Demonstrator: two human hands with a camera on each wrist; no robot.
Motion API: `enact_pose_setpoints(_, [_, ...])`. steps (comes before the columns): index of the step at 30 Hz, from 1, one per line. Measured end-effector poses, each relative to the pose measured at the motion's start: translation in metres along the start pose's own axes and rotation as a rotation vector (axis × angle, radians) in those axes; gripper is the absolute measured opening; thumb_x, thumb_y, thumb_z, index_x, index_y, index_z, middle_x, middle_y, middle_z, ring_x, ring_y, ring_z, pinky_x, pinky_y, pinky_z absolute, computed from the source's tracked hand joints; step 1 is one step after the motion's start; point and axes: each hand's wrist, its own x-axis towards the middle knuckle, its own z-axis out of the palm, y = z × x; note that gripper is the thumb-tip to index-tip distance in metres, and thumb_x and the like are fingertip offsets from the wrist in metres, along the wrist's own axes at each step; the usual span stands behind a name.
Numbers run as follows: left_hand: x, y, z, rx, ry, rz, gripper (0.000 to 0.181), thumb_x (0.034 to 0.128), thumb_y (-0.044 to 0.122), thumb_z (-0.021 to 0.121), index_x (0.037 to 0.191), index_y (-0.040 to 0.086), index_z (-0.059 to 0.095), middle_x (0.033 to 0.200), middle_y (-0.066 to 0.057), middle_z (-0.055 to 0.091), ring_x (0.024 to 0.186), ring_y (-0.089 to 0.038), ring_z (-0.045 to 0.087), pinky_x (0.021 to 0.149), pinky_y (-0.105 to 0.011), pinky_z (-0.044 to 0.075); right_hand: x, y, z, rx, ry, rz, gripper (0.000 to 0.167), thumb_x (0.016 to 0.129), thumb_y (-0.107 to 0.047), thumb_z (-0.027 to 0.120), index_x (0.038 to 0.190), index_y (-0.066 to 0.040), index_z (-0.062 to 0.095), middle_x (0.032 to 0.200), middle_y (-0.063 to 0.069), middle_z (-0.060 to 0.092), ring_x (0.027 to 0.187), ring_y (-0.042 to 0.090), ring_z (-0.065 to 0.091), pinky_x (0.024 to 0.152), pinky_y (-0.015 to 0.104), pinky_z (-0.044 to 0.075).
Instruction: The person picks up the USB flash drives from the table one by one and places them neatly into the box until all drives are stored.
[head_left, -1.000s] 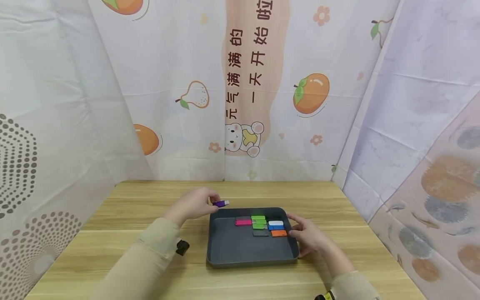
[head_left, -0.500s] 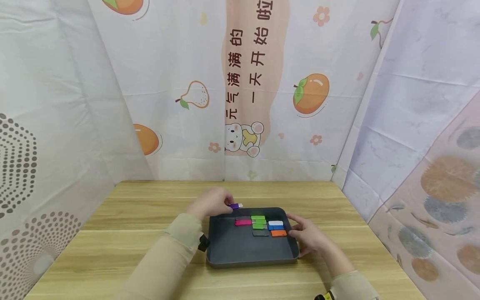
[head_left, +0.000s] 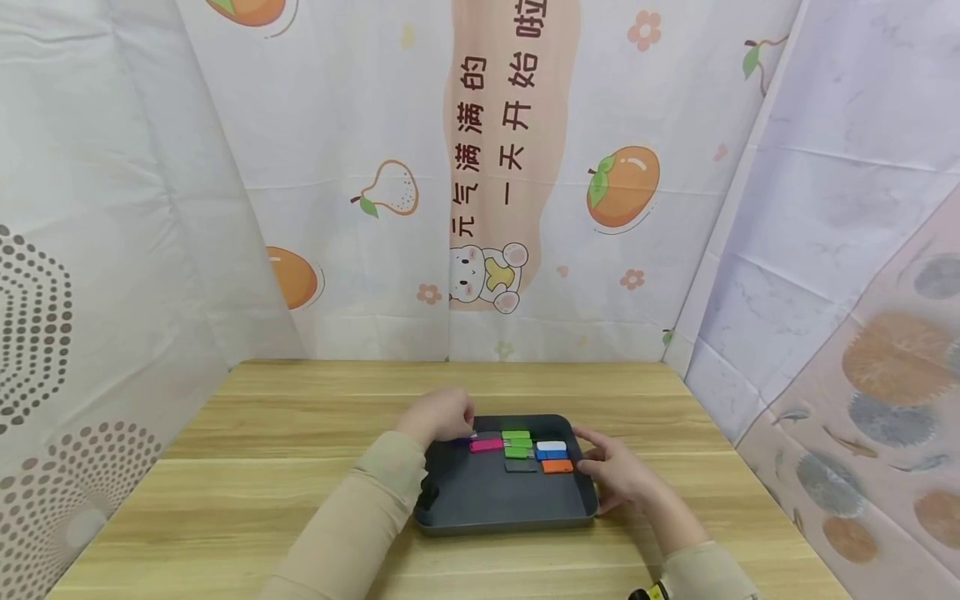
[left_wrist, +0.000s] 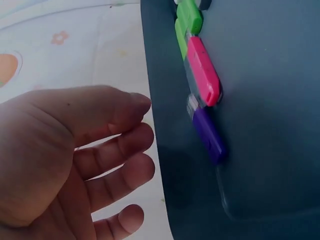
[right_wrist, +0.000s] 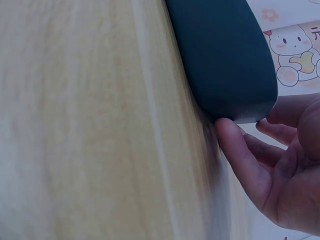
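Observation:
A purple USB stick (left_wrist: pixel 208 134) lies on the floor of a dark grey tray (head_left: pixel 510 500), its metal plug beside the end of a pink USB stick (head_left: pixel 486 446). Over the tray's far left corner is my left hand (head_left: pixel 441 414); the left wrist view shows its fingers loosely bent, with nothing between them, apart from the purple stick. My right hand (head_left: pixel 618 473) holds the tray's right side. One digit touches the lower corner in the right wrist view, while other fingers are partly hidden behind the wall.
Several green sticks (head_left: pixel 517 454), a white stick (head_left: pixel 552 447), a blue stick (head_left: pixel 552 456), an orange stick (head_left: pixel 557 467) and a dark grey stick (head_left: pixel 521 467) lie in the tray. The wooden table (head_left: pixel 315 400) ends at a printed curtain (head_left: pixel 360 275).
My left hand has moved right, then down over the tray, and let go of the purple USB stick inside it. The right hand and the tray have stayed in place.

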Motion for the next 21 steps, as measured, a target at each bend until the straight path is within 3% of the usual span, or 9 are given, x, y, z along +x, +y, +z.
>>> enact_pose_setpoints(7, [-0.001, 0.003, 0.001, 0.085, -0.002, -0.086, 0.021, 0.0854, 0.020, 0.080, 0.070, 0.018, 0.067, 0.068, 0.006, 0.059, 0.062, -0.013, 0.053, 0.061, -0.034, 0.047, 0.000, -0.001, -0.001, 0.001, 0.005, 0.001, 0.061, 0.100, -0.003, 0.060, 0.157, -0.016, 0.041, 0.132, 0.027, 0.058, 0.103, 0.037, 0.064, 0.054, 0.053, 0.057])
enact_pose_setpoints(15, [0.000, -0.001, 0.014, 0.199, -0.016, -0.147, 0.032, 0.0833, 0.020, 0.081, 0.061, 0.016, 0.057, 0.059, 0.005, 0.050, 0.053, -0.013, 0.047, 0.051, -0.032, 0.040, 0.001, -0.001, -0.002, -0.001, 0.004, 0.000, 0.061, 0.100, -0.003, 0.060, 0.156, -0.015, 0.040, 0.131, 0.026, 0.058, 0.102, 0.036, 0.064, 0.054, 0.053, 0.057])
enact_pose_setpoints(21, [-0.001, 0.002, 0.020, 0.269, -0.033, -0.192, 0.024, 0.0806, 0.019, 0.083, 0.068, 0.015, 0.063, 0.069, 0.003, 0.059, 0.060, -0.016, 0.052, 0.057, -0.037, 0.047, -0.001, -0.001, -0.001, 0.001, -0.004, -0.007, 0.062, 0.100, -0.004, 0.060, 0.157, -0.015, 0.040, 0.130, 0.026, 0.059, 0.102, 0.037, 0.064, 0.054, 0.053, 0.057])
